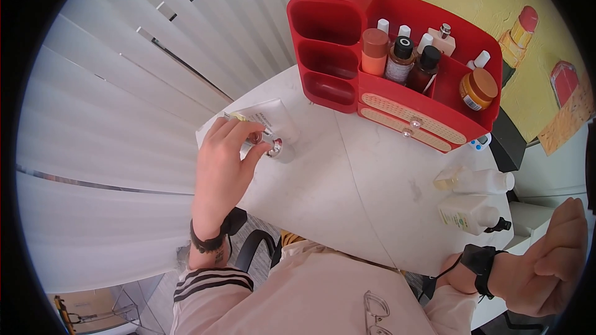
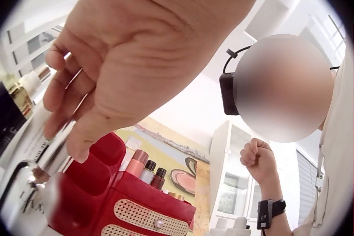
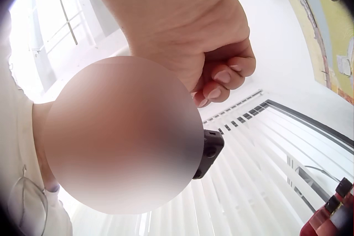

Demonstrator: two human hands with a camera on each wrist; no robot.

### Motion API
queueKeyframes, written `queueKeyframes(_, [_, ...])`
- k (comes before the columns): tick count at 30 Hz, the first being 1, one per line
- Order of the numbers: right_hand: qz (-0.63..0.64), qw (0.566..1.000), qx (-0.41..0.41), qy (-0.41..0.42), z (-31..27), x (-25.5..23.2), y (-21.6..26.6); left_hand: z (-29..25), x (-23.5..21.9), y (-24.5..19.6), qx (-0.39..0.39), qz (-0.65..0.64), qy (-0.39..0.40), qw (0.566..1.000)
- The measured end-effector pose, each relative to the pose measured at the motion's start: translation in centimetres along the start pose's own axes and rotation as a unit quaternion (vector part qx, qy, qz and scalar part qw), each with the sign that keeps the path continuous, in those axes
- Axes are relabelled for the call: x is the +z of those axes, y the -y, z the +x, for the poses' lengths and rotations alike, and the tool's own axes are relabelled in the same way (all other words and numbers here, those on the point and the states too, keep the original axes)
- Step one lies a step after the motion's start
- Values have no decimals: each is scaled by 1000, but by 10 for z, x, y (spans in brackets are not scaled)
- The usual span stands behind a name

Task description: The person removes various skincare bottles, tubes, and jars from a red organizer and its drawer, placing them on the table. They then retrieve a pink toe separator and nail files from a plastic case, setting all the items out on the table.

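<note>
My left hand (image 1: 223, 158) reaches over the left end of the table, thumb and fingers bent and spread apart above a small group of cosmetics. Right beside the thumb stands a clear bottle with a shiny silver top (image 1: 275, 147); in the left wrist view that silver top (image 2: 37, 176) shows just past the thumb tip. A white tube with printed text (image 1: 276, 115) lies behind the fingers, which partly hide other small containers. Raised off the table's right side, my right hand (image 1: 552, 267) is curled into a fist, and the right wrist view shows its bent fingers (image 3: 221, 78) holding nothing.
A red organizer (image 1: 323, 56) with drawers stands at the back, holding several bottles and an amber jar (image 1: 478, 89). Two pale bottles, one a white bottle (image 1: 465, 213), lie near the right edge of the white table (image 1: 323, 192). Vertical blinds (image 1: 124, 118) hang close on the left.
</note>
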State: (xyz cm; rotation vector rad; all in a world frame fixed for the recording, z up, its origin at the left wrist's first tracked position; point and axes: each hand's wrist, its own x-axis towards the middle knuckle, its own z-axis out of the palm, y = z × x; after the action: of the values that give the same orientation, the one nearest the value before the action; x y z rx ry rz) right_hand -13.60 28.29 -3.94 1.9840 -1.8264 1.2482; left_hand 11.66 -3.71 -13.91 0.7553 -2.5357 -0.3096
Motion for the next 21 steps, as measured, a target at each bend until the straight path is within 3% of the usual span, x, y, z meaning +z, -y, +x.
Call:
queueKeyframes(1, [0, 1000, 0, 0, -3, -2, 3, 0, 0, 0, -3, 1, 6, 1000])
queueKeyframes(3, [-130, 989, 48, 44, -11, -10, 9, 0, -1, 1, -7, 2, 11, 1000])
queueKeyframes(16, [-113, 990, 65, 57, -10, -6, 3, -2, 2, 7, -9, 10, 19, 1000])
queueKeyframes(18, [33, 997, -71, 18, 7, -2, -10, -2, 2, 6, -13, 12, 23, 1000])
queueKeyframes(19, [32, 997, -70, 18, 1, -4, -5, -3, 2, 7, -14, 11, 22, 1000])
queueKeyframes(21, [-118, 989, 66, 61, -13, -10, 10, -3, 2, 8, -15, 10, 21, 1000])
